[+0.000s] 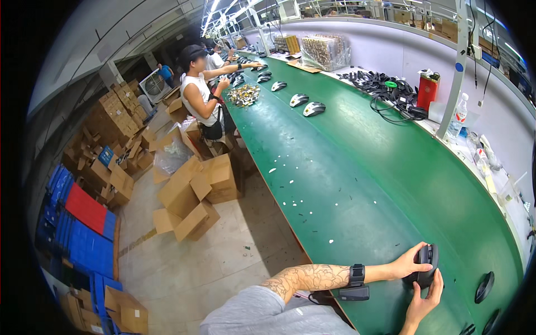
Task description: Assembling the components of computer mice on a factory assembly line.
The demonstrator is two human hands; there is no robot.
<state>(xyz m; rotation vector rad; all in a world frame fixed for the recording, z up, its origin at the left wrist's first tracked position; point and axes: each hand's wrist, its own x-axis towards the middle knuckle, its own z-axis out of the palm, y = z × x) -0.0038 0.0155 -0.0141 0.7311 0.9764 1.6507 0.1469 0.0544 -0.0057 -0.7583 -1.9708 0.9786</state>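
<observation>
Over the near right part of the green bench top, a black computer mouse [429, 255] is held between my two hands. My left hand [406, 264] wraps it from the left, thumb across its side; a black strap with a small box is on that wrist. My right hand [426, 300] closes on its lower end with the fingertips. What the fingers cover on its underside is hidden. To the right, a black mouse-shaped part [484, 287] lies on the bench, and another dark part [492, 322] is cut by the picture's edge.
The green bench [357, 167] runs far ahead, with small white and dark bits scattered on it. Silver-black mice [314, 109] and a heap of small parts [244, 95] lie farther up, near a co-worker [200, 95]. Cables [379, 89] and a bottle [459, 114] line the right side.
</observation>
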